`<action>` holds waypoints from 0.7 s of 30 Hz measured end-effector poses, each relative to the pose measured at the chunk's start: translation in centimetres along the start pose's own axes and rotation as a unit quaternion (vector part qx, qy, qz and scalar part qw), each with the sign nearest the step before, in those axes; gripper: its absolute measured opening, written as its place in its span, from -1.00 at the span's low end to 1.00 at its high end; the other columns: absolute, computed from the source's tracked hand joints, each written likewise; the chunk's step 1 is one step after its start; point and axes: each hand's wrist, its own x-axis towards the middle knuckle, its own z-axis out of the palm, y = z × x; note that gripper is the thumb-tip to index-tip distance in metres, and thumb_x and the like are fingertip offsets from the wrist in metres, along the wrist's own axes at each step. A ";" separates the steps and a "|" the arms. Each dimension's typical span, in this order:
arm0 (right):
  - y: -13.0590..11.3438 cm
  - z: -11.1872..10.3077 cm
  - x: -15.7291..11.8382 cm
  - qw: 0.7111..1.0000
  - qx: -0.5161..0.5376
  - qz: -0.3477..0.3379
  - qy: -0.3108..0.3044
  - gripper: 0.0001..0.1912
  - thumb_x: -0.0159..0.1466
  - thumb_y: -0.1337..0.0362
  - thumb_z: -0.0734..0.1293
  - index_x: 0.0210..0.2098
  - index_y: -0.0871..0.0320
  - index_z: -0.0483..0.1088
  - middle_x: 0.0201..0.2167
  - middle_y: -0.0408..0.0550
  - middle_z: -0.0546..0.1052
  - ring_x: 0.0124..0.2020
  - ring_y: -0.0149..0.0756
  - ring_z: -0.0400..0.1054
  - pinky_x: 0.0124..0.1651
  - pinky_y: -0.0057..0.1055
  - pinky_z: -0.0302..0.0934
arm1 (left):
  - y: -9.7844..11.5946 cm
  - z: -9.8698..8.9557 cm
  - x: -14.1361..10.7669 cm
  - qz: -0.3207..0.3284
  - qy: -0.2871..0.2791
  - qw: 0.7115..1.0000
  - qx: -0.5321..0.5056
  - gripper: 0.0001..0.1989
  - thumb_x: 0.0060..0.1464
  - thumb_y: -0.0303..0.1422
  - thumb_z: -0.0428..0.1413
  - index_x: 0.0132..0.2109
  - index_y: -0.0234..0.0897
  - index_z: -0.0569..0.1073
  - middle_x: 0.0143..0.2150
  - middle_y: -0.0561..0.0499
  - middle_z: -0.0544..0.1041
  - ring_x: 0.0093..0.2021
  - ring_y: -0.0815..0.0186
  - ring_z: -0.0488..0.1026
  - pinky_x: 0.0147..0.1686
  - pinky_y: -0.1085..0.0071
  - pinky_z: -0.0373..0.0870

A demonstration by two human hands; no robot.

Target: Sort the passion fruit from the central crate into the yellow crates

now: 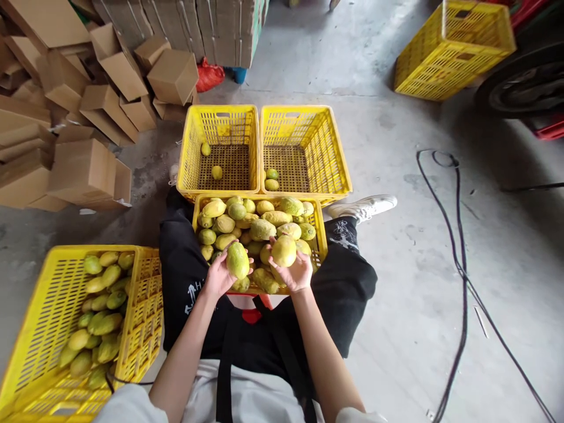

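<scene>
My left hand (218, 277) is wrapped round a yellow-green oval fruit (238, 261), its fingers behind it. In my right hand (301, 274) rests a rounder, yellower fruit (284, 251), gripped from below and the side. Both fruits are held up over a yellow plastic crate (322, 235) between my legs. Many similar fruits (263, 230), some bumpy, some smooth, fill that crate. Beyond it stand two more crates side by side. The far left crate (185, 154) holds two fruits; the far right crate (339, 158) has a few in its near left corner.
A yellow crate (39, 305) at my left holds a heap of greener, longer fruits (103, 320). Cardboard boxes (83, 167) are piled at upper left. Another yellow crate (440, 64) stands near a wheel (529, 82) at upper right. A black cable (462, 276) lies on the floor.
</scene>
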 end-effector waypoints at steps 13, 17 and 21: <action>0.2 -0.2 0.9 0.999 0.043 -0.015 -0.015 -0.52 0.01 0.15 0.44 -0.08 -0.06 0.30 -0.24 -0.12 0.48 -0.35 -0.34 0.39 -0.54 -0.52 0.30 | 1.1 -0.1 1.6 0.065 0.014 0.993 0.097 -0.51 0.07 -0.21 0.13 0.16 -0.14 0.32 -0.06 -0.10 0.49 -0.17 0.19 0.50 -0.28 0.35 0.45; 0.0 -0.2 0.8 0.999 0.044 0.004 -0.016 -0.61 0.08 0.07 0.36 -0.11 -0.02 0.29 -0.19 -0.06 0.51 -0.28 -0.24 0.43 -0.47 -0.40 0.37 | 1.2 -0.1 1.3 0.043 -0.001 0.999 0.027 -0.50 0.11 -0.19 0.04 0.19 -0.16 0.29 -0.01 -0.12 0.48 -0.09 0.12 0.48 -0.20 0.25 0.44; -0.3 -0.5 0.5 0.999 0.025 0.023 -0.036 -0.68 0.09 0.15 0.29 -0.14 -0.01 0.28 -0.13 -0.05 0.50 -0.20 -0.19 0.45 -0.32 -0.25 0.41 | 1.4 -0.3 1.0 0.024 -0.003 1.000 -0.006 -0.48 0.14 -0.26 0.02 0.25 -0.08 0.22 0.08 -0.10 0.43 0.01 0.10 0.43 -0.07 0.16 0.38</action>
